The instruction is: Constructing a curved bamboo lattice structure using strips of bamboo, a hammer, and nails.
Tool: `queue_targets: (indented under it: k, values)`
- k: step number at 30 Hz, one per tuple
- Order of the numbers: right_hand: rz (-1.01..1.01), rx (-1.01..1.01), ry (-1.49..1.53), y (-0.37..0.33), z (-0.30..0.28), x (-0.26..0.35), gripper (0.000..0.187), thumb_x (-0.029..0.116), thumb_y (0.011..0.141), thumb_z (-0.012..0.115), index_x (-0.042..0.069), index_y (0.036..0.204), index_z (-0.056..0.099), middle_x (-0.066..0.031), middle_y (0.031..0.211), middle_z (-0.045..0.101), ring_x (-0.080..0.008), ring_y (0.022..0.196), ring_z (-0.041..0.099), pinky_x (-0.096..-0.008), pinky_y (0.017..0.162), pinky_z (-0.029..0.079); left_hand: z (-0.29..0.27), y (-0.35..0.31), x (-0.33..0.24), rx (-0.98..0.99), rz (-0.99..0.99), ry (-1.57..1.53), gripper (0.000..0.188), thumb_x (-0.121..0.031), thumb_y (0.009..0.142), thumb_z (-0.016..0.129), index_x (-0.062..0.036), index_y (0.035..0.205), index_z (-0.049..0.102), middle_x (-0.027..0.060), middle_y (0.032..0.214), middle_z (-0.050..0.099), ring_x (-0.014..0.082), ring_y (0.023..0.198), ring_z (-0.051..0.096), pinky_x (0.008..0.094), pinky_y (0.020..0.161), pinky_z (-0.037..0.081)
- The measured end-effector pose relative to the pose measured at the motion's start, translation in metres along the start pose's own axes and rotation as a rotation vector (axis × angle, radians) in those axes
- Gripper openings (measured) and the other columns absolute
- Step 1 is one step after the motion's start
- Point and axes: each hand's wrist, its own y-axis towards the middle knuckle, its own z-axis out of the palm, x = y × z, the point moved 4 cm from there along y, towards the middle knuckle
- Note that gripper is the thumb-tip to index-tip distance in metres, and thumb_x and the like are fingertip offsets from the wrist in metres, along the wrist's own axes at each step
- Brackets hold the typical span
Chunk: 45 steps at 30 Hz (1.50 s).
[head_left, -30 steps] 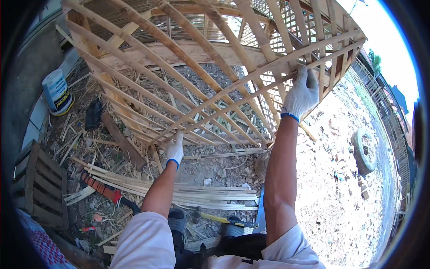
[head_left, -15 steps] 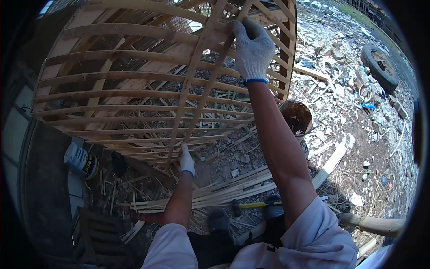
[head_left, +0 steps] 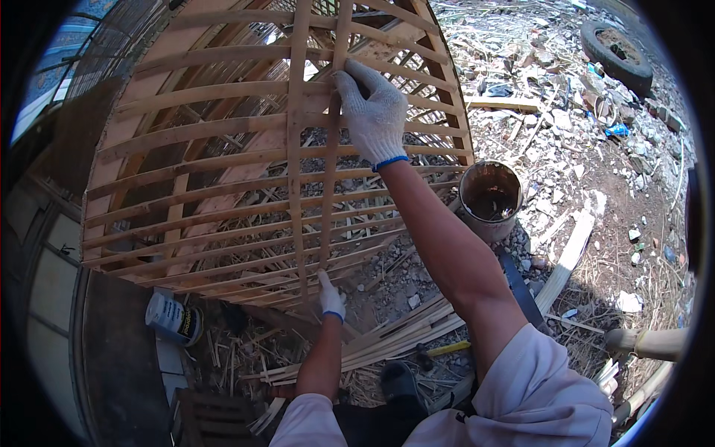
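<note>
A curved wooden frame of slats [head_left: 201,160] stands in front of me, its thin horizontal strips crossed by a fixed upright slat [head_left: 295,141]. Just right of that slat, a second long wooden slat [head_left: 328,186] lies upright across the horizontals. My right hand [head_left: 375,115], in a white knitted glove with a blue cuff, is closed around its upper part. Low down, my gloved left hand [head_left: 332,300] is closed at the slat's bottom end, with its fingers partly hidden.
A rusty bucket [head_left: 491,200] stands right of the frame. Long pale strips [head_left: 395,335] and a hammer with a yellow handle [head_left: 449,348] lie near my feet. A white tub [head_left: 173,319] is at left. Rubble and an old tire [head_left: 617,56] lie at far right.
My view has shifted, so the frame appears turned and the slat more vertical. Both hands keep hold of the slat, and the bucket shows more fully beside my right forearm.
</note>
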Motion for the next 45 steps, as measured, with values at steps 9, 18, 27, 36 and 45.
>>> queue_targets:
  k: [9, 18, 27, 36, 45]
  values:
    - [0.103, 0.078, 0.003, 0.006, 0.003, 0.001, 0.029, 0.023, 0.093, 0.071, 0.001, 0.113, 0.074, -0.017, 0.096, 0.076, -0.0256, 0.087, 0.074, -0.0356, 0.081, 0.056, -0.001, 0.001, -0.004, -0.006, 0.016, -0.027, 0.118, -0.088, 0.082, 0.052, -0.0106, 0.164, 0.017, 0.0174, 0.166, 0.021, 0.0341, 0.152, 0.03, 0.0479, 0.118, 0.034]
    - [0.137, 0.075, 0.056, 0.01, -0.002, -0.004, 0.029, 0.024, 0.093, 0.071, 0.002, 0.11, 0.075, -0.0165, 0.096, 0.075, -0.0265, 0.087, 0.074, -0.0371, 0.081, 0.056, 0.005, -0.002, -0.005, 0.005, 0.045, -0.026, 0.119, -0.088, 0.083, 0.051, -0.0109, 0.165, 0.014, 0.0182, 0.167, 0.019, 0.0365, 0.152, 0.027, 0.0489, 0.119, 0.032]
    - [0.131, 0.089, 0.041, 0.011, -0.002, 0.002, 0.028, 0.023, 0.093, 0.071, 0.001, 0.109, 0.075, -0.0163, 0.095, 0.075, -0.0268, 0.087, 0.073, -0.037, 0.081, 0.056, -0.003, 0.004, 0.001, 0.014, 0.011, -0.038, 0.12, -0.088, 0.083, 0.05, -0.0088, 0.164, 0.013, 0.0181, 0.167, 0.018, 0.0367, 0.153, 0.025, 0.0517, 0.12, 0.03]
    - [0.297, 0.194, 0.088, 0.021, -0.007, 0.003, 0.029, 0.025, 0.093, 0.073, 0.0, 0.108, 0.075, -0.0125, 0.093, 0.077, -0.0188, 0.084, 0.072, -0.0348, 0.078, 0.056, -0.001, 0.001, -0.004, 0.025, -0.011, 0.036, 0.127, -0.09, 0.082, 0.049, 0.0041, 0.16, 0.015, 0.0193, 0.165, 0.023, 0.0377, 0.15, 0.03, 0.0517, 0.119, 0.031]
    - [0.383, 0.212, 0.213, 0.025, 0.0, -0.011, 0.027, 0.021, 0.092, 0.074, 0.0, 0.108, 0.074, -0.0093, 0.089, 0.076, -0.0155, 0.077, 0.069, -0.0326, 0.074, 0.055, -0.013, 0.023, 0.005, -0.07, 0.015, 0.097, 0.109, -0.093, 0.083, 0.042, -0.0079, 0.151, 0.041, 0.0149, 0.129, 0.053, 0.0205, 0.072, 0.047, 0.035, 0.064, 0.045]
